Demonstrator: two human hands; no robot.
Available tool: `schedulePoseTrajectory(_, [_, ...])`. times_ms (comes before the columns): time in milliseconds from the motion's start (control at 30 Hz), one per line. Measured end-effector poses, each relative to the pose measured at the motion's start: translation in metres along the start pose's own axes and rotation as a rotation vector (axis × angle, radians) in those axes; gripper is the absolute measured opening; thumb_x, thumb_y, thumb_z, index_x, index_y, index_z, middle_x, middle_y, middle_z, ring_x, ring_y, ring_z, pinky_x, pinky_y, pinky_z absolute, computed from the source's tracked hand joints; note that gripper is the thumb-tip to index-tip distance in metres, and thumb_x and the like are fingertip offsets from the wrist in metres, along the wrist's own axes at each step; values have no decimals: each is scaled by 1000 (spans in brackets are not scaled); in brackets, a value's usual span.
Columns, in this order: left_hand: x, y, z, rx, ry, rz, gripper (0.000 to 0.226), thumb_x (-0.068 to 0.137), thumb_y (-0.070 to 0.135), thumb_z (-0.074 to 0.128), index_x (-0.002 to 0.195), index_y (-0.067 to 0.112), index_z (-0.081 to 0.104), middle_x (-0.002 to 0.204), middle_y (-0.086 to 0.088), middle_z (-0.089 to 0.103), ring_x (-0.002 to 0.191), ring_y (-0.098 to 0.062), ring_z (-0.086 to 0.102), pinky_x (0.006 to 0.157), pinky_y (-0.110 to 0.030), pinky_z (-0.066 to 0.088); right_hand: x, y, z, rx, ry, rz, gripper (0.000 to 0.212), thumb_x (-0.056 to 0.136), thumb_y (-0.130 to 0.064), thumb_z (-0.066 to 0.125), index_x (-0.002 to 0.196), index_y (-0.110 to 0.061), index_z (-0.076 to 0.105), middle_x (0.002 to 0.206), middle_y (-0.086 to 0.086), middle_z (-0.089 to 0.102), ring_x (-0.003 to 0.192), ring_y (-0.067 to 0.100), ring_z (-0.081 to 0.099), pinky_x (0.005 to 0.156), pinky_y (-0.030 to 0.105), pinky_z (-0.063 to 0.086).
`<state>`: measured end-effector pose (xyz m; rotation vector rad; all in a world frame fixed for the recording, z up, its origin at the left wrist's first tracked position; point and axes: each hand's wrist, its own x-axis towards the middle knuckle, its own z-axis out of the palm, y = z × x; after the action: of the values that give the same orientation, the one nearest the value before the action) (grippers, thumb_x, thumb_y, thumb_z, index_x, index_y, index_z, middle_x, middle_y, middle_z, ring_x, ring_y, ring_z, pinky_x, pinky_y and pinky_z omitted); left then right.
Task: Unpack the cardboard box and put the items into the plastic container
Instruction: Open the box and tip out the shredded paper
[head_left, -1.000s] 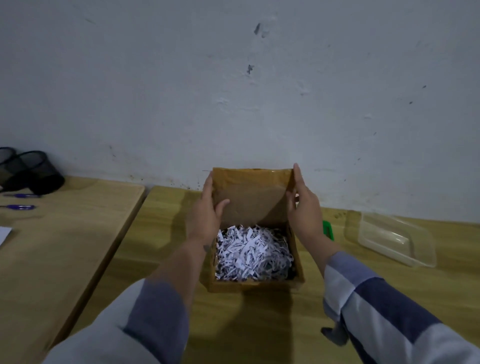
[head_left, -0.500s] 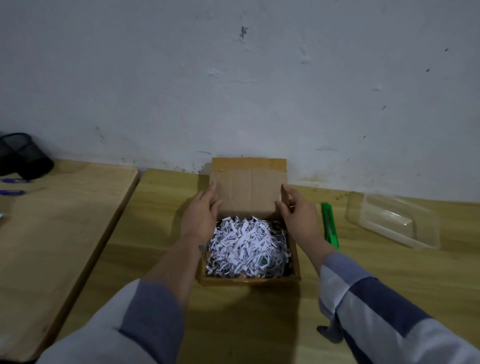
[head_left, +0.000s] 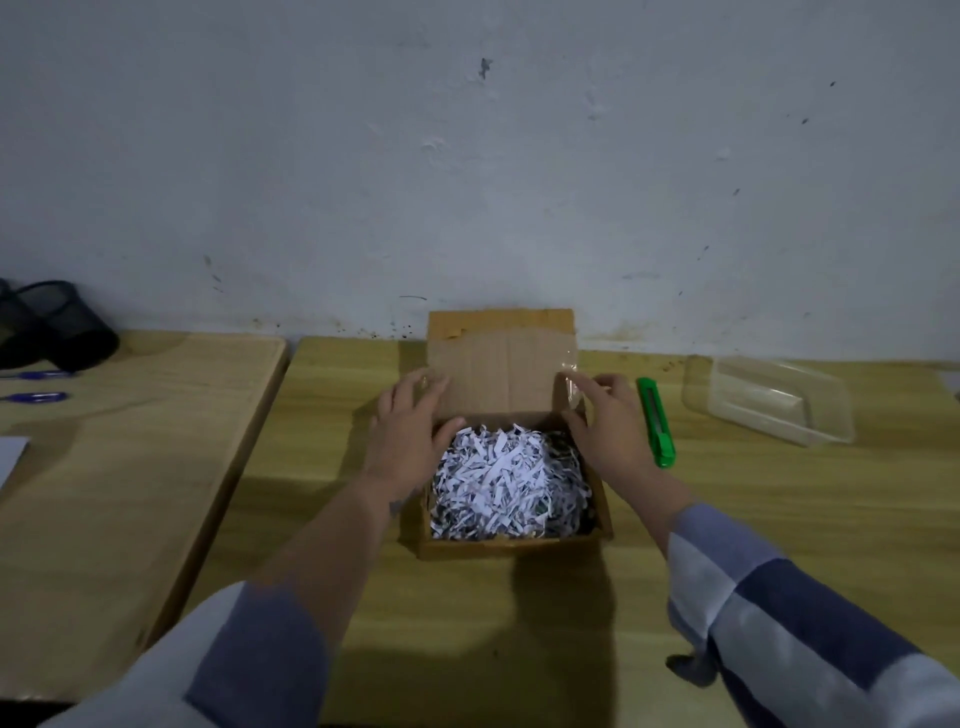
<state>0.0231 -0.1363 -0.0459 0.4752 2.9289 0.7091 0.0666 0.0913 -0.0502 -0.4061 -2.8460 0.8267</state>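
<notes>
Cardboard box (head_left: 511, 540) sits mid-table (head_left: 779, 519), lid flap up and leaning toward the wall (head_left: 467, 156). I see it packed with shredded paper (head_left: 506, 480); no items visible under it. Left hand (head_left: 410, 436) rests on the box's left edge, fingers loose, gripping nothing. Right hand (head_left: 608, 431) is on the right edge, fingers spread, also holding nothing. Green cutter (head_left: 655, 421) lies just beside the right hand. Plastic container (head_left: 769, 400) sits further right, apart from the box.
</notes>
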Motion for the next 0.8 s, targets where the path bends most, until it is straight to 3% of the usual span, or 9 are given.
schedulePoseTrajectory(67, [-11, 1, -6, -41, 4, 147, 57, 92, 47, 51, 143, 30, 35, 149, 5, 28, 137, -17, 29, 111, -37, 32, -15, -7, -6, 7, -19, -130, 40, 86, -21, 65, 125, -22, 58, 118, 8, 51, 110, 27, 51, 97, 36, 45])
schedulePoseTrajectory(167, [-21, 6, -8, -81, -188, 269, 63, 85, 51, 59, 141, 31, 37, 143, 9, 35, 127, -11, 41, 102, -27, 39, -31, -18, -6, -23, -335, -202, 56, 80, -37, 70, 131, -28, 50, 130, 1, 47, 115, 21, 51, 104, 40, 44])
schedulePoseTrajectory(267, [-20, 16, 2, 81, -384, 291, 99, 73, 60, 69, 150, 26, 18, 153, 6, 22, 136, -17, 32, 108, -31, 34, -33, -23, 3, -230, -549, -191, 100, 68, -46, 78, 148, -29, 20, 149, 5, 27, 132, 30, 37, 111, 43, 35])
schedulePoseTrajectory(367, [-14, 22, 17, 233, -489, 266, 120, 69, 56, 75, 152, 18, -2, 160, 0, 7, 144, -23, 17, 115, -35, 23, -29, -26, 17, -330, -653, -149, 122, 62, -45, 83, 150, -29, 1, 153, 12, 17, 135, 40, 31, 111, 46, 33])
schedulePoseTrajectory(433, [-11, 24, 28, 258, -530, 222, 122, 69, 49, 78, 152, 14, -4, 160, -3, 4, 145, -25, 16, 116, -37, 25, -27, -27, 25, -341, -678, -116, 121, 64, -42, 82, 150, -31, -3, 153, 14, 13, 134, 42, 30, 111, 47, 34])
schedulePoseTrajectory(600, [-10, 22, 44, 248, -461, 152, 113, 67, 40, 83, 152, 17, 11, 153, -6, 25, 138, -29, 30, 111, -38, 32, -25, -25, 30, -370, -599, -175, 99, 76, -29, 74, 150, -24, 8, 147, 14, 24, 125, 39, 41, 104, 43, 39])
schedulePoseTrajectory(800, [-11, 20, 52, 176, -389, 106, 101, 68, 30, 83, 149, 25, 23, 148, -4, 37, 134, -26, 36, 108, -38, 36, -25, -18, 40, -304, -557, -166, 96, 69, -38, 77, 145, -21, 21, 139, 9, 35, 117, 33, 52, 97, 39, 47])
